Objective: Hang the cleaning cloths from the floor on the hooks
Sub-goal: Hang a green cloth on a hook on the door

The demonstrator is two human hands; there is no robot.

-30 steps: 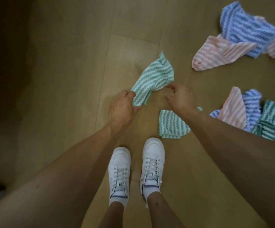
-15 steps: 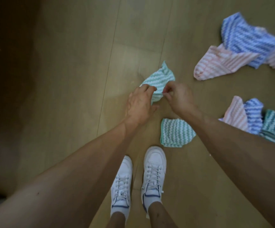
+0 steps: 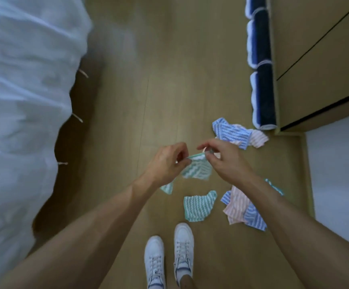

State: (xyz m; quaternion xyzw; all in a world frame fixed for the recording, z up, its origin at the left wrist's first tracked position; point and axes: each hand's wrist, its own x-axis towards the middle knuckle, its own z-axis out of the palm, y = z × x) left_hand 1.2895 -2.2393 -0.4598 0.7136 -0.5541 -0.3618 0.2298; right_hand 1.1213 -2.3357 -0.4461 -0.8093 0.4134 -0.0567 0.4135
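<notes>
Both hands, left (image 3: 165, 163) and right (image 3: 221, 161), pinched a green cloth's (image 3: 197, 170) top edge. It hung soft and light. A corner loop looked best for hooking.

Both hands (image 3: 167, 163) (image 3: 223, 161) pinch green cloth (image 3: 197, 170) – others on floor (image 3: 169, 80).

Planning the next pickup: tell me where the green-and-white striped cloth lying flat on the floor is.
In the head view, the green-and-white striped cloth lies on the wooden floor just ahead of the white sneakers, left of the pink-and-blue cloth pile.

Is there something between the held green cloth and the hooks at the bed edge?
Nothing visible. Both hands, left and right, pinch the green cloth; only bare floor lies toward the hooks.
</notes>
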